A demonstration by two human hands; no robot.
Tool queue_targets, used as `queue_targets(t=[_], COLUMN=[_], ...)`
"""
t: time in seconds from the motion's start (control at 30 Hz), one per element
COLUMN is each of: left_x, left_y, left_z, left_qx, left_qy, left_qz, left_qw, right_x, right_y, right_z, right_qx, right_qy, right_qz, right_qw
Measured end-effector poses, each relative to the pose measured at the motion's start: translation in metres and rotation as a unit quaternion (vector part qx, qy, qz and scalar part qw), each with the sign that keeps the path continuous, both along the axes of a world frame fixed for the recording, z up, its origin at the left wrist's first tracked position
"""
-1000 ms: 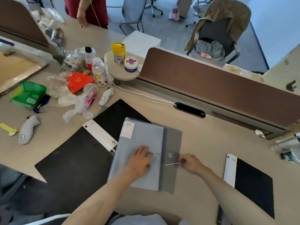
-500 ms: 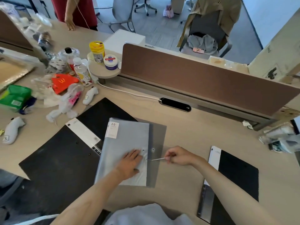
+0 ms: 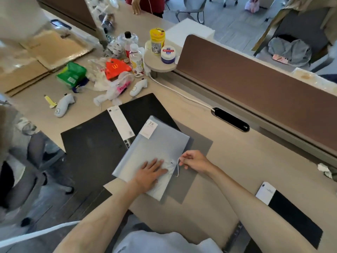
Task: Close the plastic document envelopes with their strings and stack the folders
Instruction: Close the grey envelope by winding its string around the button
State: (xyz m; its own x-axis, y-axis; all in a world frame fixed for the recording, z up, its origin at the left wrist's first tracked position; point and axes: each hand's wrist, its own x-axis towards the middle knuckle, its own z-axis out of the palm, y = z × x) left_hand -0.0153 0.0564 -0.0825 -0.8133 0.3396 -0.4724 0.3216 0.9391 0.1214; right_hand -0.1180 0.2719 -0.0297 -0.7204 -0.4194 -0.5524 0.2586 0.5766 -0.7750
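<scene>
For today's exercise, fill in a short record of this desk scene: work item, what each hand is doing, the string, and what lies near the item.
Work item: grey envelope with a label reading 20, lying partly on an open black folder
Left hand: pressed flat on the envelope flap, near the button
Right hand: pinching the white string
String: slack loop beside the button; winding cannot be told
Nearby: second black folder at right
Surface: desk
</scene>
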Motion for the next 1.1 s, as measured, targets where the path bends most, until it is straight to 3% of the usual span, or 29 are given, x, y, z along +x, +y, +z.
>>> queue_targets(t=[0.1,0.3,0.53,0.87,1.1], left_x=[0.004,0.006,0.005,0.004,0.003], left_y=[-0.021,-0.03,-0.028,-0.014,-0.013], left_z=[-0.015,-0.017,-0.021,-0.019,-0.02], left_qx=[-0.033,0.01,0.044,0.025,0.002], left_qy=[0.002,0.022,0.055,0.121,0.141], left_qz=[-0.029,-0.065,-0.065,0.004,-0.004], left_qw=[0.999,0.998,0.995,0.992,0.99], right_x=[-0.005,-0.012,-0.014,-0.022,-0.023], right_y=[-0.021,-0.06,-0.097,-0.099,-0.063], right_z=[-0.001,-0.016,-0.032,-0.034,-0.043], right_qx=[0.02,0.067,0.19,0.21,0.215], right_qy=[-0.011,-0.008,0.036,0.043,0.036], right_qz=[0.028,0.086,0.116,0.053,-0.021], right_qw=[0.999,0.994,0.974,0.975,0.976])
